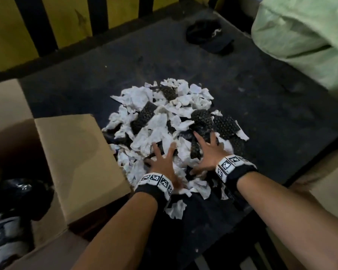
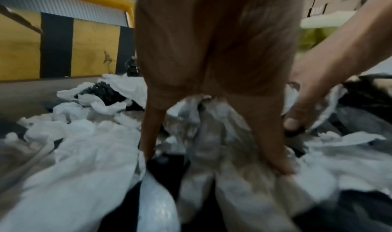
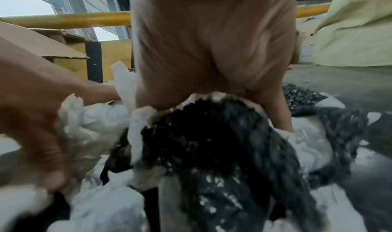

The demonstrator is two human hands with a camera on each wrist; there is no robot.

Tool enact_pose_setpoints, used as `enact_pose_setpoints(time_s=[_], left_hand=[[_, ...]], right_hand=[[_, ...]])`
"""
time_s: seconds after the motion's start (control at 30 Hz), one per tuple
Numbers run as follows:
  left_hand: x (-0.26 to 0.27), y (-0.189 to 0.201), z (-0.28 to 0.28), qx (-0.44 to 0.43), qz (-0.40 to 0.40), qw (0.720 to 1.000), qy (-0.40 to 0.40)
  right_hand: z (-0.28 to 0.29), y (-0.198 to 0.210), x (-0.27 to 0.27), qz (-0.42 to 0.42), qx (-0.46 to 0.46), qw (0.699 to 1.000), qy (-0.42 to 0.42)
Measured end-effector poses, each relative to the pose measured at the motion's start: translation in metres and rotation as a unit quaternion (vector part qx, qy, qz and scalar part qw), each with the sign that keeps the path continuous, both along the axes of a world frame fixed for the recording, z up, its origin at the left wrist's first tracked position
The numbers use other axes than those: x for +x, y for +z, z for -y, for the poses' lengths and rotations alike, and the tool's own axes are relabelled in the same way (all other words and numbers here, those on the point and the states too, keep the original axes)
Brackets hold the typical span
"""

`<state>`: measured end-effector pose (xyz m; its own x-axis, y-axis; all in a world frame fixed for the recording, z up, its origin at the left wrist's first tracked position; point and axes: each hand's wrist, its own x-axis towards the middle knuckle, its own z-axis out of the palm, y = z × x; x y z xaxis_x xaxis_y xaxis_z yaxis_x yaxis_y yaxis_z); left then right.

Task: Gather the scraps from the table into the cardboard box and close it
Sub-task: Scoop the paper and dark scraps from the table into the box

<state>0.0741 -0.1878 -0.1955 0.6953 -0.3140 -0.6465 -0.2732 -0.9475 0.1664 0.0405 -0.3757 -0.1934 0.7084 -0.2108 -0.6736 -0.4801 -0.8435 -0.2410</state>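
Note:
A heap of white paper and black bubble-wrap scraps [image 1: 164, 114] lies in the middle of the dark table [image 1: 261, 114]. My left hand [image 1: 162, 155] and right hand [image 1: 207, 149] both rest on the near side of the heap, fingers spread and pressing into it. In the left wrist view my fingers [image 2: 272, 143] sink into white scraps [image 2: 84, 151]. In the right wrist view my fingers [image 3: 277, 111] straddle a black bubble-wrap piece [image 3: 201, 143]. The cardboard box [image 1: 72, 152] stands at the left with its flaps up, dark scraps [image 1: 14, 191] inside.
A pale green sack [image 1: 304, 41] fills the back right corner. A black cap [image 1: 209, 36] lies at the back of the table. A yellow-and-black barrier [image 1: 47, 22] runs behind. More cardboard [image 1: 324, 182] sits at the right edge.

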Motion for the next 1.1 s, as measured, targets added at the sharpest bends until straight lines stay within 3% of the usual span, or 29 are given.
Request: enact_pose_setpoints(time_s=[0.17, 0.37, 0.6, 0.8, 0.93, 1.1], left_hand=[[0.014, -0.022, 0.002, -0.097, 0.106, 0.99, -0.01], [0.023, -0.01, 0.014, -0.159, 0.15, 0.976, -0.02], [0.039, 0.069, 0.013, -0.236, 0.201, 0.95, -0.019], [0.047, 0.153, -0.017, -0.299, 0.241, 0.923, -0.023], [0.046, 0.208, -0.071, -0.34, 0.271, 0.9, -0.01], [0.049, 0.255, -0.186, -0.329, 0.325, 0.886, 0.035]], right_hand=[[-0.01, -0.02, 0.0, 0.105, -0.059, 0.993, -0.013], [-0.012, -0.01, 0.008, 0.163, -0.001, 0.983, -0.088], [-0.017, 0.084, 0.01, 0.246, 0.027, 0.959, -0.139], [-0.048, 0.174, 0.006, 0.343, 0.023, 0.93, -0.128], [-0.096, 0.222, 0.009, 0.393, 0.032, 0.914, -0.099], [-0.196, 0.263, 0.033, 0.448, 0.082, 0.89, -0.034]])
